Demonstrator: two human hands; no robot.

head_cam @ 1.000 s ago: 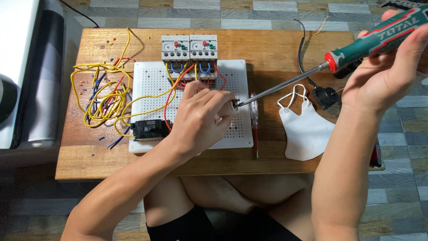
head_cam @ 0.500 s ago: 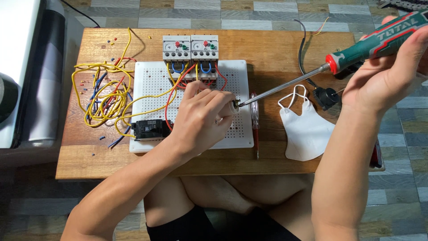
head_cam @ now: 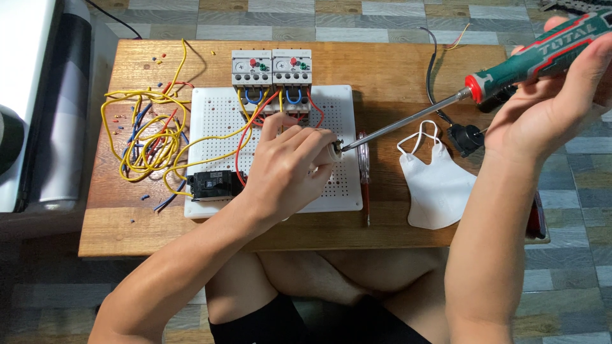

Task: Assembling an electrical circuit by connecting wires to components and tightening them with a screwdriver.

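My left hand (head_cam: 287, 167) rests over the white perforated board (head_cam: 217, 121) and grips a small white part (head_cam: 334, 150) at its fingertips. My right hand (head_cam: 548, 102) holds a long screwdriver (head_cam: 510, 67) with a green and red handle, raised at the upper right. Its metal shaft slants down to the left and the tip meets the white part. Two grey relay units (head_cam: 273, 67) with red and green buttons sit at the board's top edge. A black breaker (head_cam: 213, 185) lies at the board's lower left, with yellow, red and blue wires running between them.
A tangle of yellow and blue wires (head_cam: 143, 137) lies on the wooden table (head_cam: 382, 64) at the left. A white face mask (head_cam: 437, 185) and a black plug (head_cam: 464, 137) lie at the right. A red-handled tool (head_cam: 364, 172) lies beside the board. A white and black appliance (head_cam: 38, 108) stands far left.
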